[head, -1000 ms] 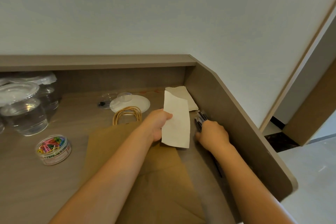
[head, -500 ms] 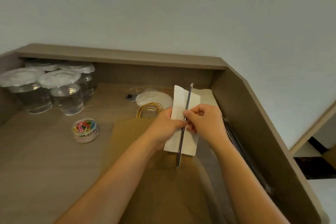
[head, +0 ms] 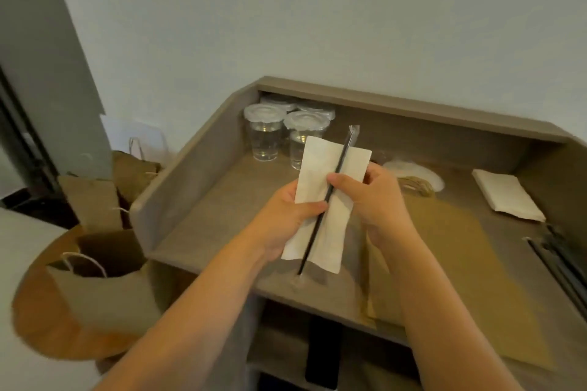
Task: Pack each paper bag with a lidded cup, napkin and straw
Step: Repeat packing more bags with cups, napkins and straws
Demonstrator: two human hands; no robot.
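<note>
Left hand (head: 287,219) grips the white napkin (head: 327,200) from its left edge, thumb pressed across the front and pinning the black wrapped straw (head: 330,194) against the paper. Right hand (head: 374,200) closes in from the other side, thumb on the straw, fingers curled round behind the napkin's right edge. Napkin and straw are up in the air above the surface (head: 222,216), the straw running slantwise along the sheet and poking out past both ends. Flat paper bag (head: 460,263) lies on the surface under the right forearm. Lidded cups (head: 270,133) stand at the back left corner, and open paper bags (head: 104,279) stand on the round tray down at the left
</note>
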